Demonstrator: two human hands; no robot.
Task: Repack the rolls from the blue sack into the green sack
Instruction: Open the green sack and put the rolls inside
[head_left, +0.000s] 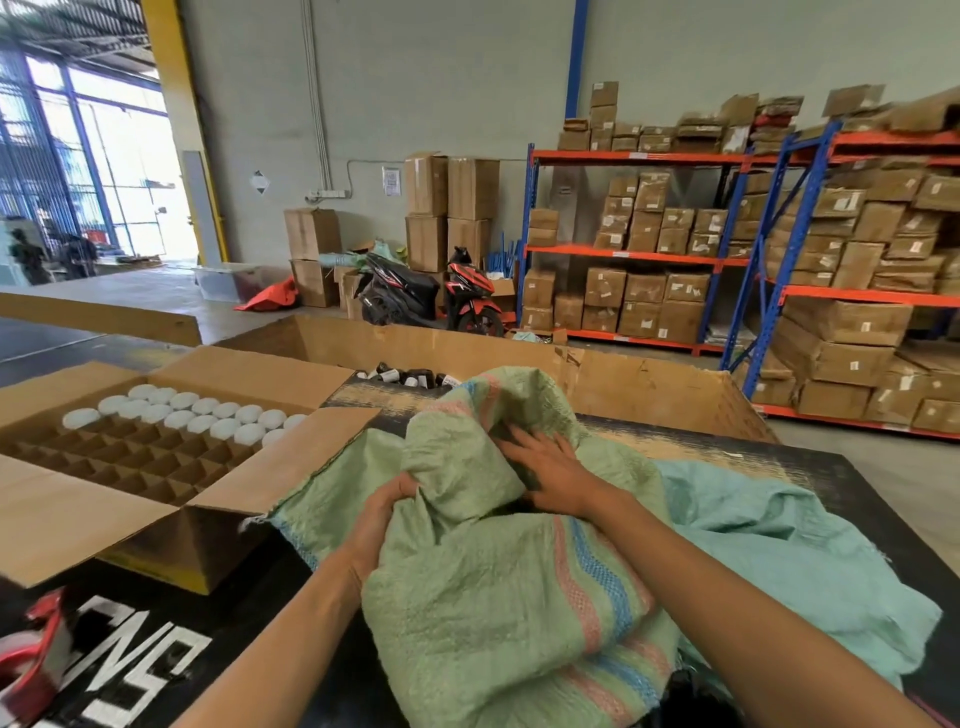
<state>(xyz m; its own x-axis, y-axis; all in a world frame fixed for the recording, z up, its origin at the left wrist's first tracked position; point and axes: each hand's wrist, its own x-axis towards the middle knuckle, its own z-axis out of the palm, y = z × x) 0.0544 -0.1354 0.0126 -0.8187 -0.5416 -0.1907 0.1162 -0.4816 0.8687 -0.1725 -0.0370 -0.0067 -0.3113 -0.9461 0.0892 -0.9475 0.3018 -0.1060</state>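
Note:
A green woven sack (498, 597) with pink and blue stripes lies bunched on the black table in front of me. My left hand (382, 512) grips a fold of its cloth near the mouth. My right hand (545, 462) reaches into the dark opening of the green sack with fingers spread; what it touches inside is hidden. A pale blue-green sack (779, 545) lies crumpled flat to the right, partly under the green one. Several dark rolls with white labels (410, 375) sit in a large cardboard bin behind the sacks.
An open cardboard box (156, 447) with divider cells and several white round caps stands at the left. A red tape dispenser (31, 649) lies at the lower left. The big cardboard bin's wall (649, 384) runs behind. Shelves of cartons and a motorbike stand farther back.

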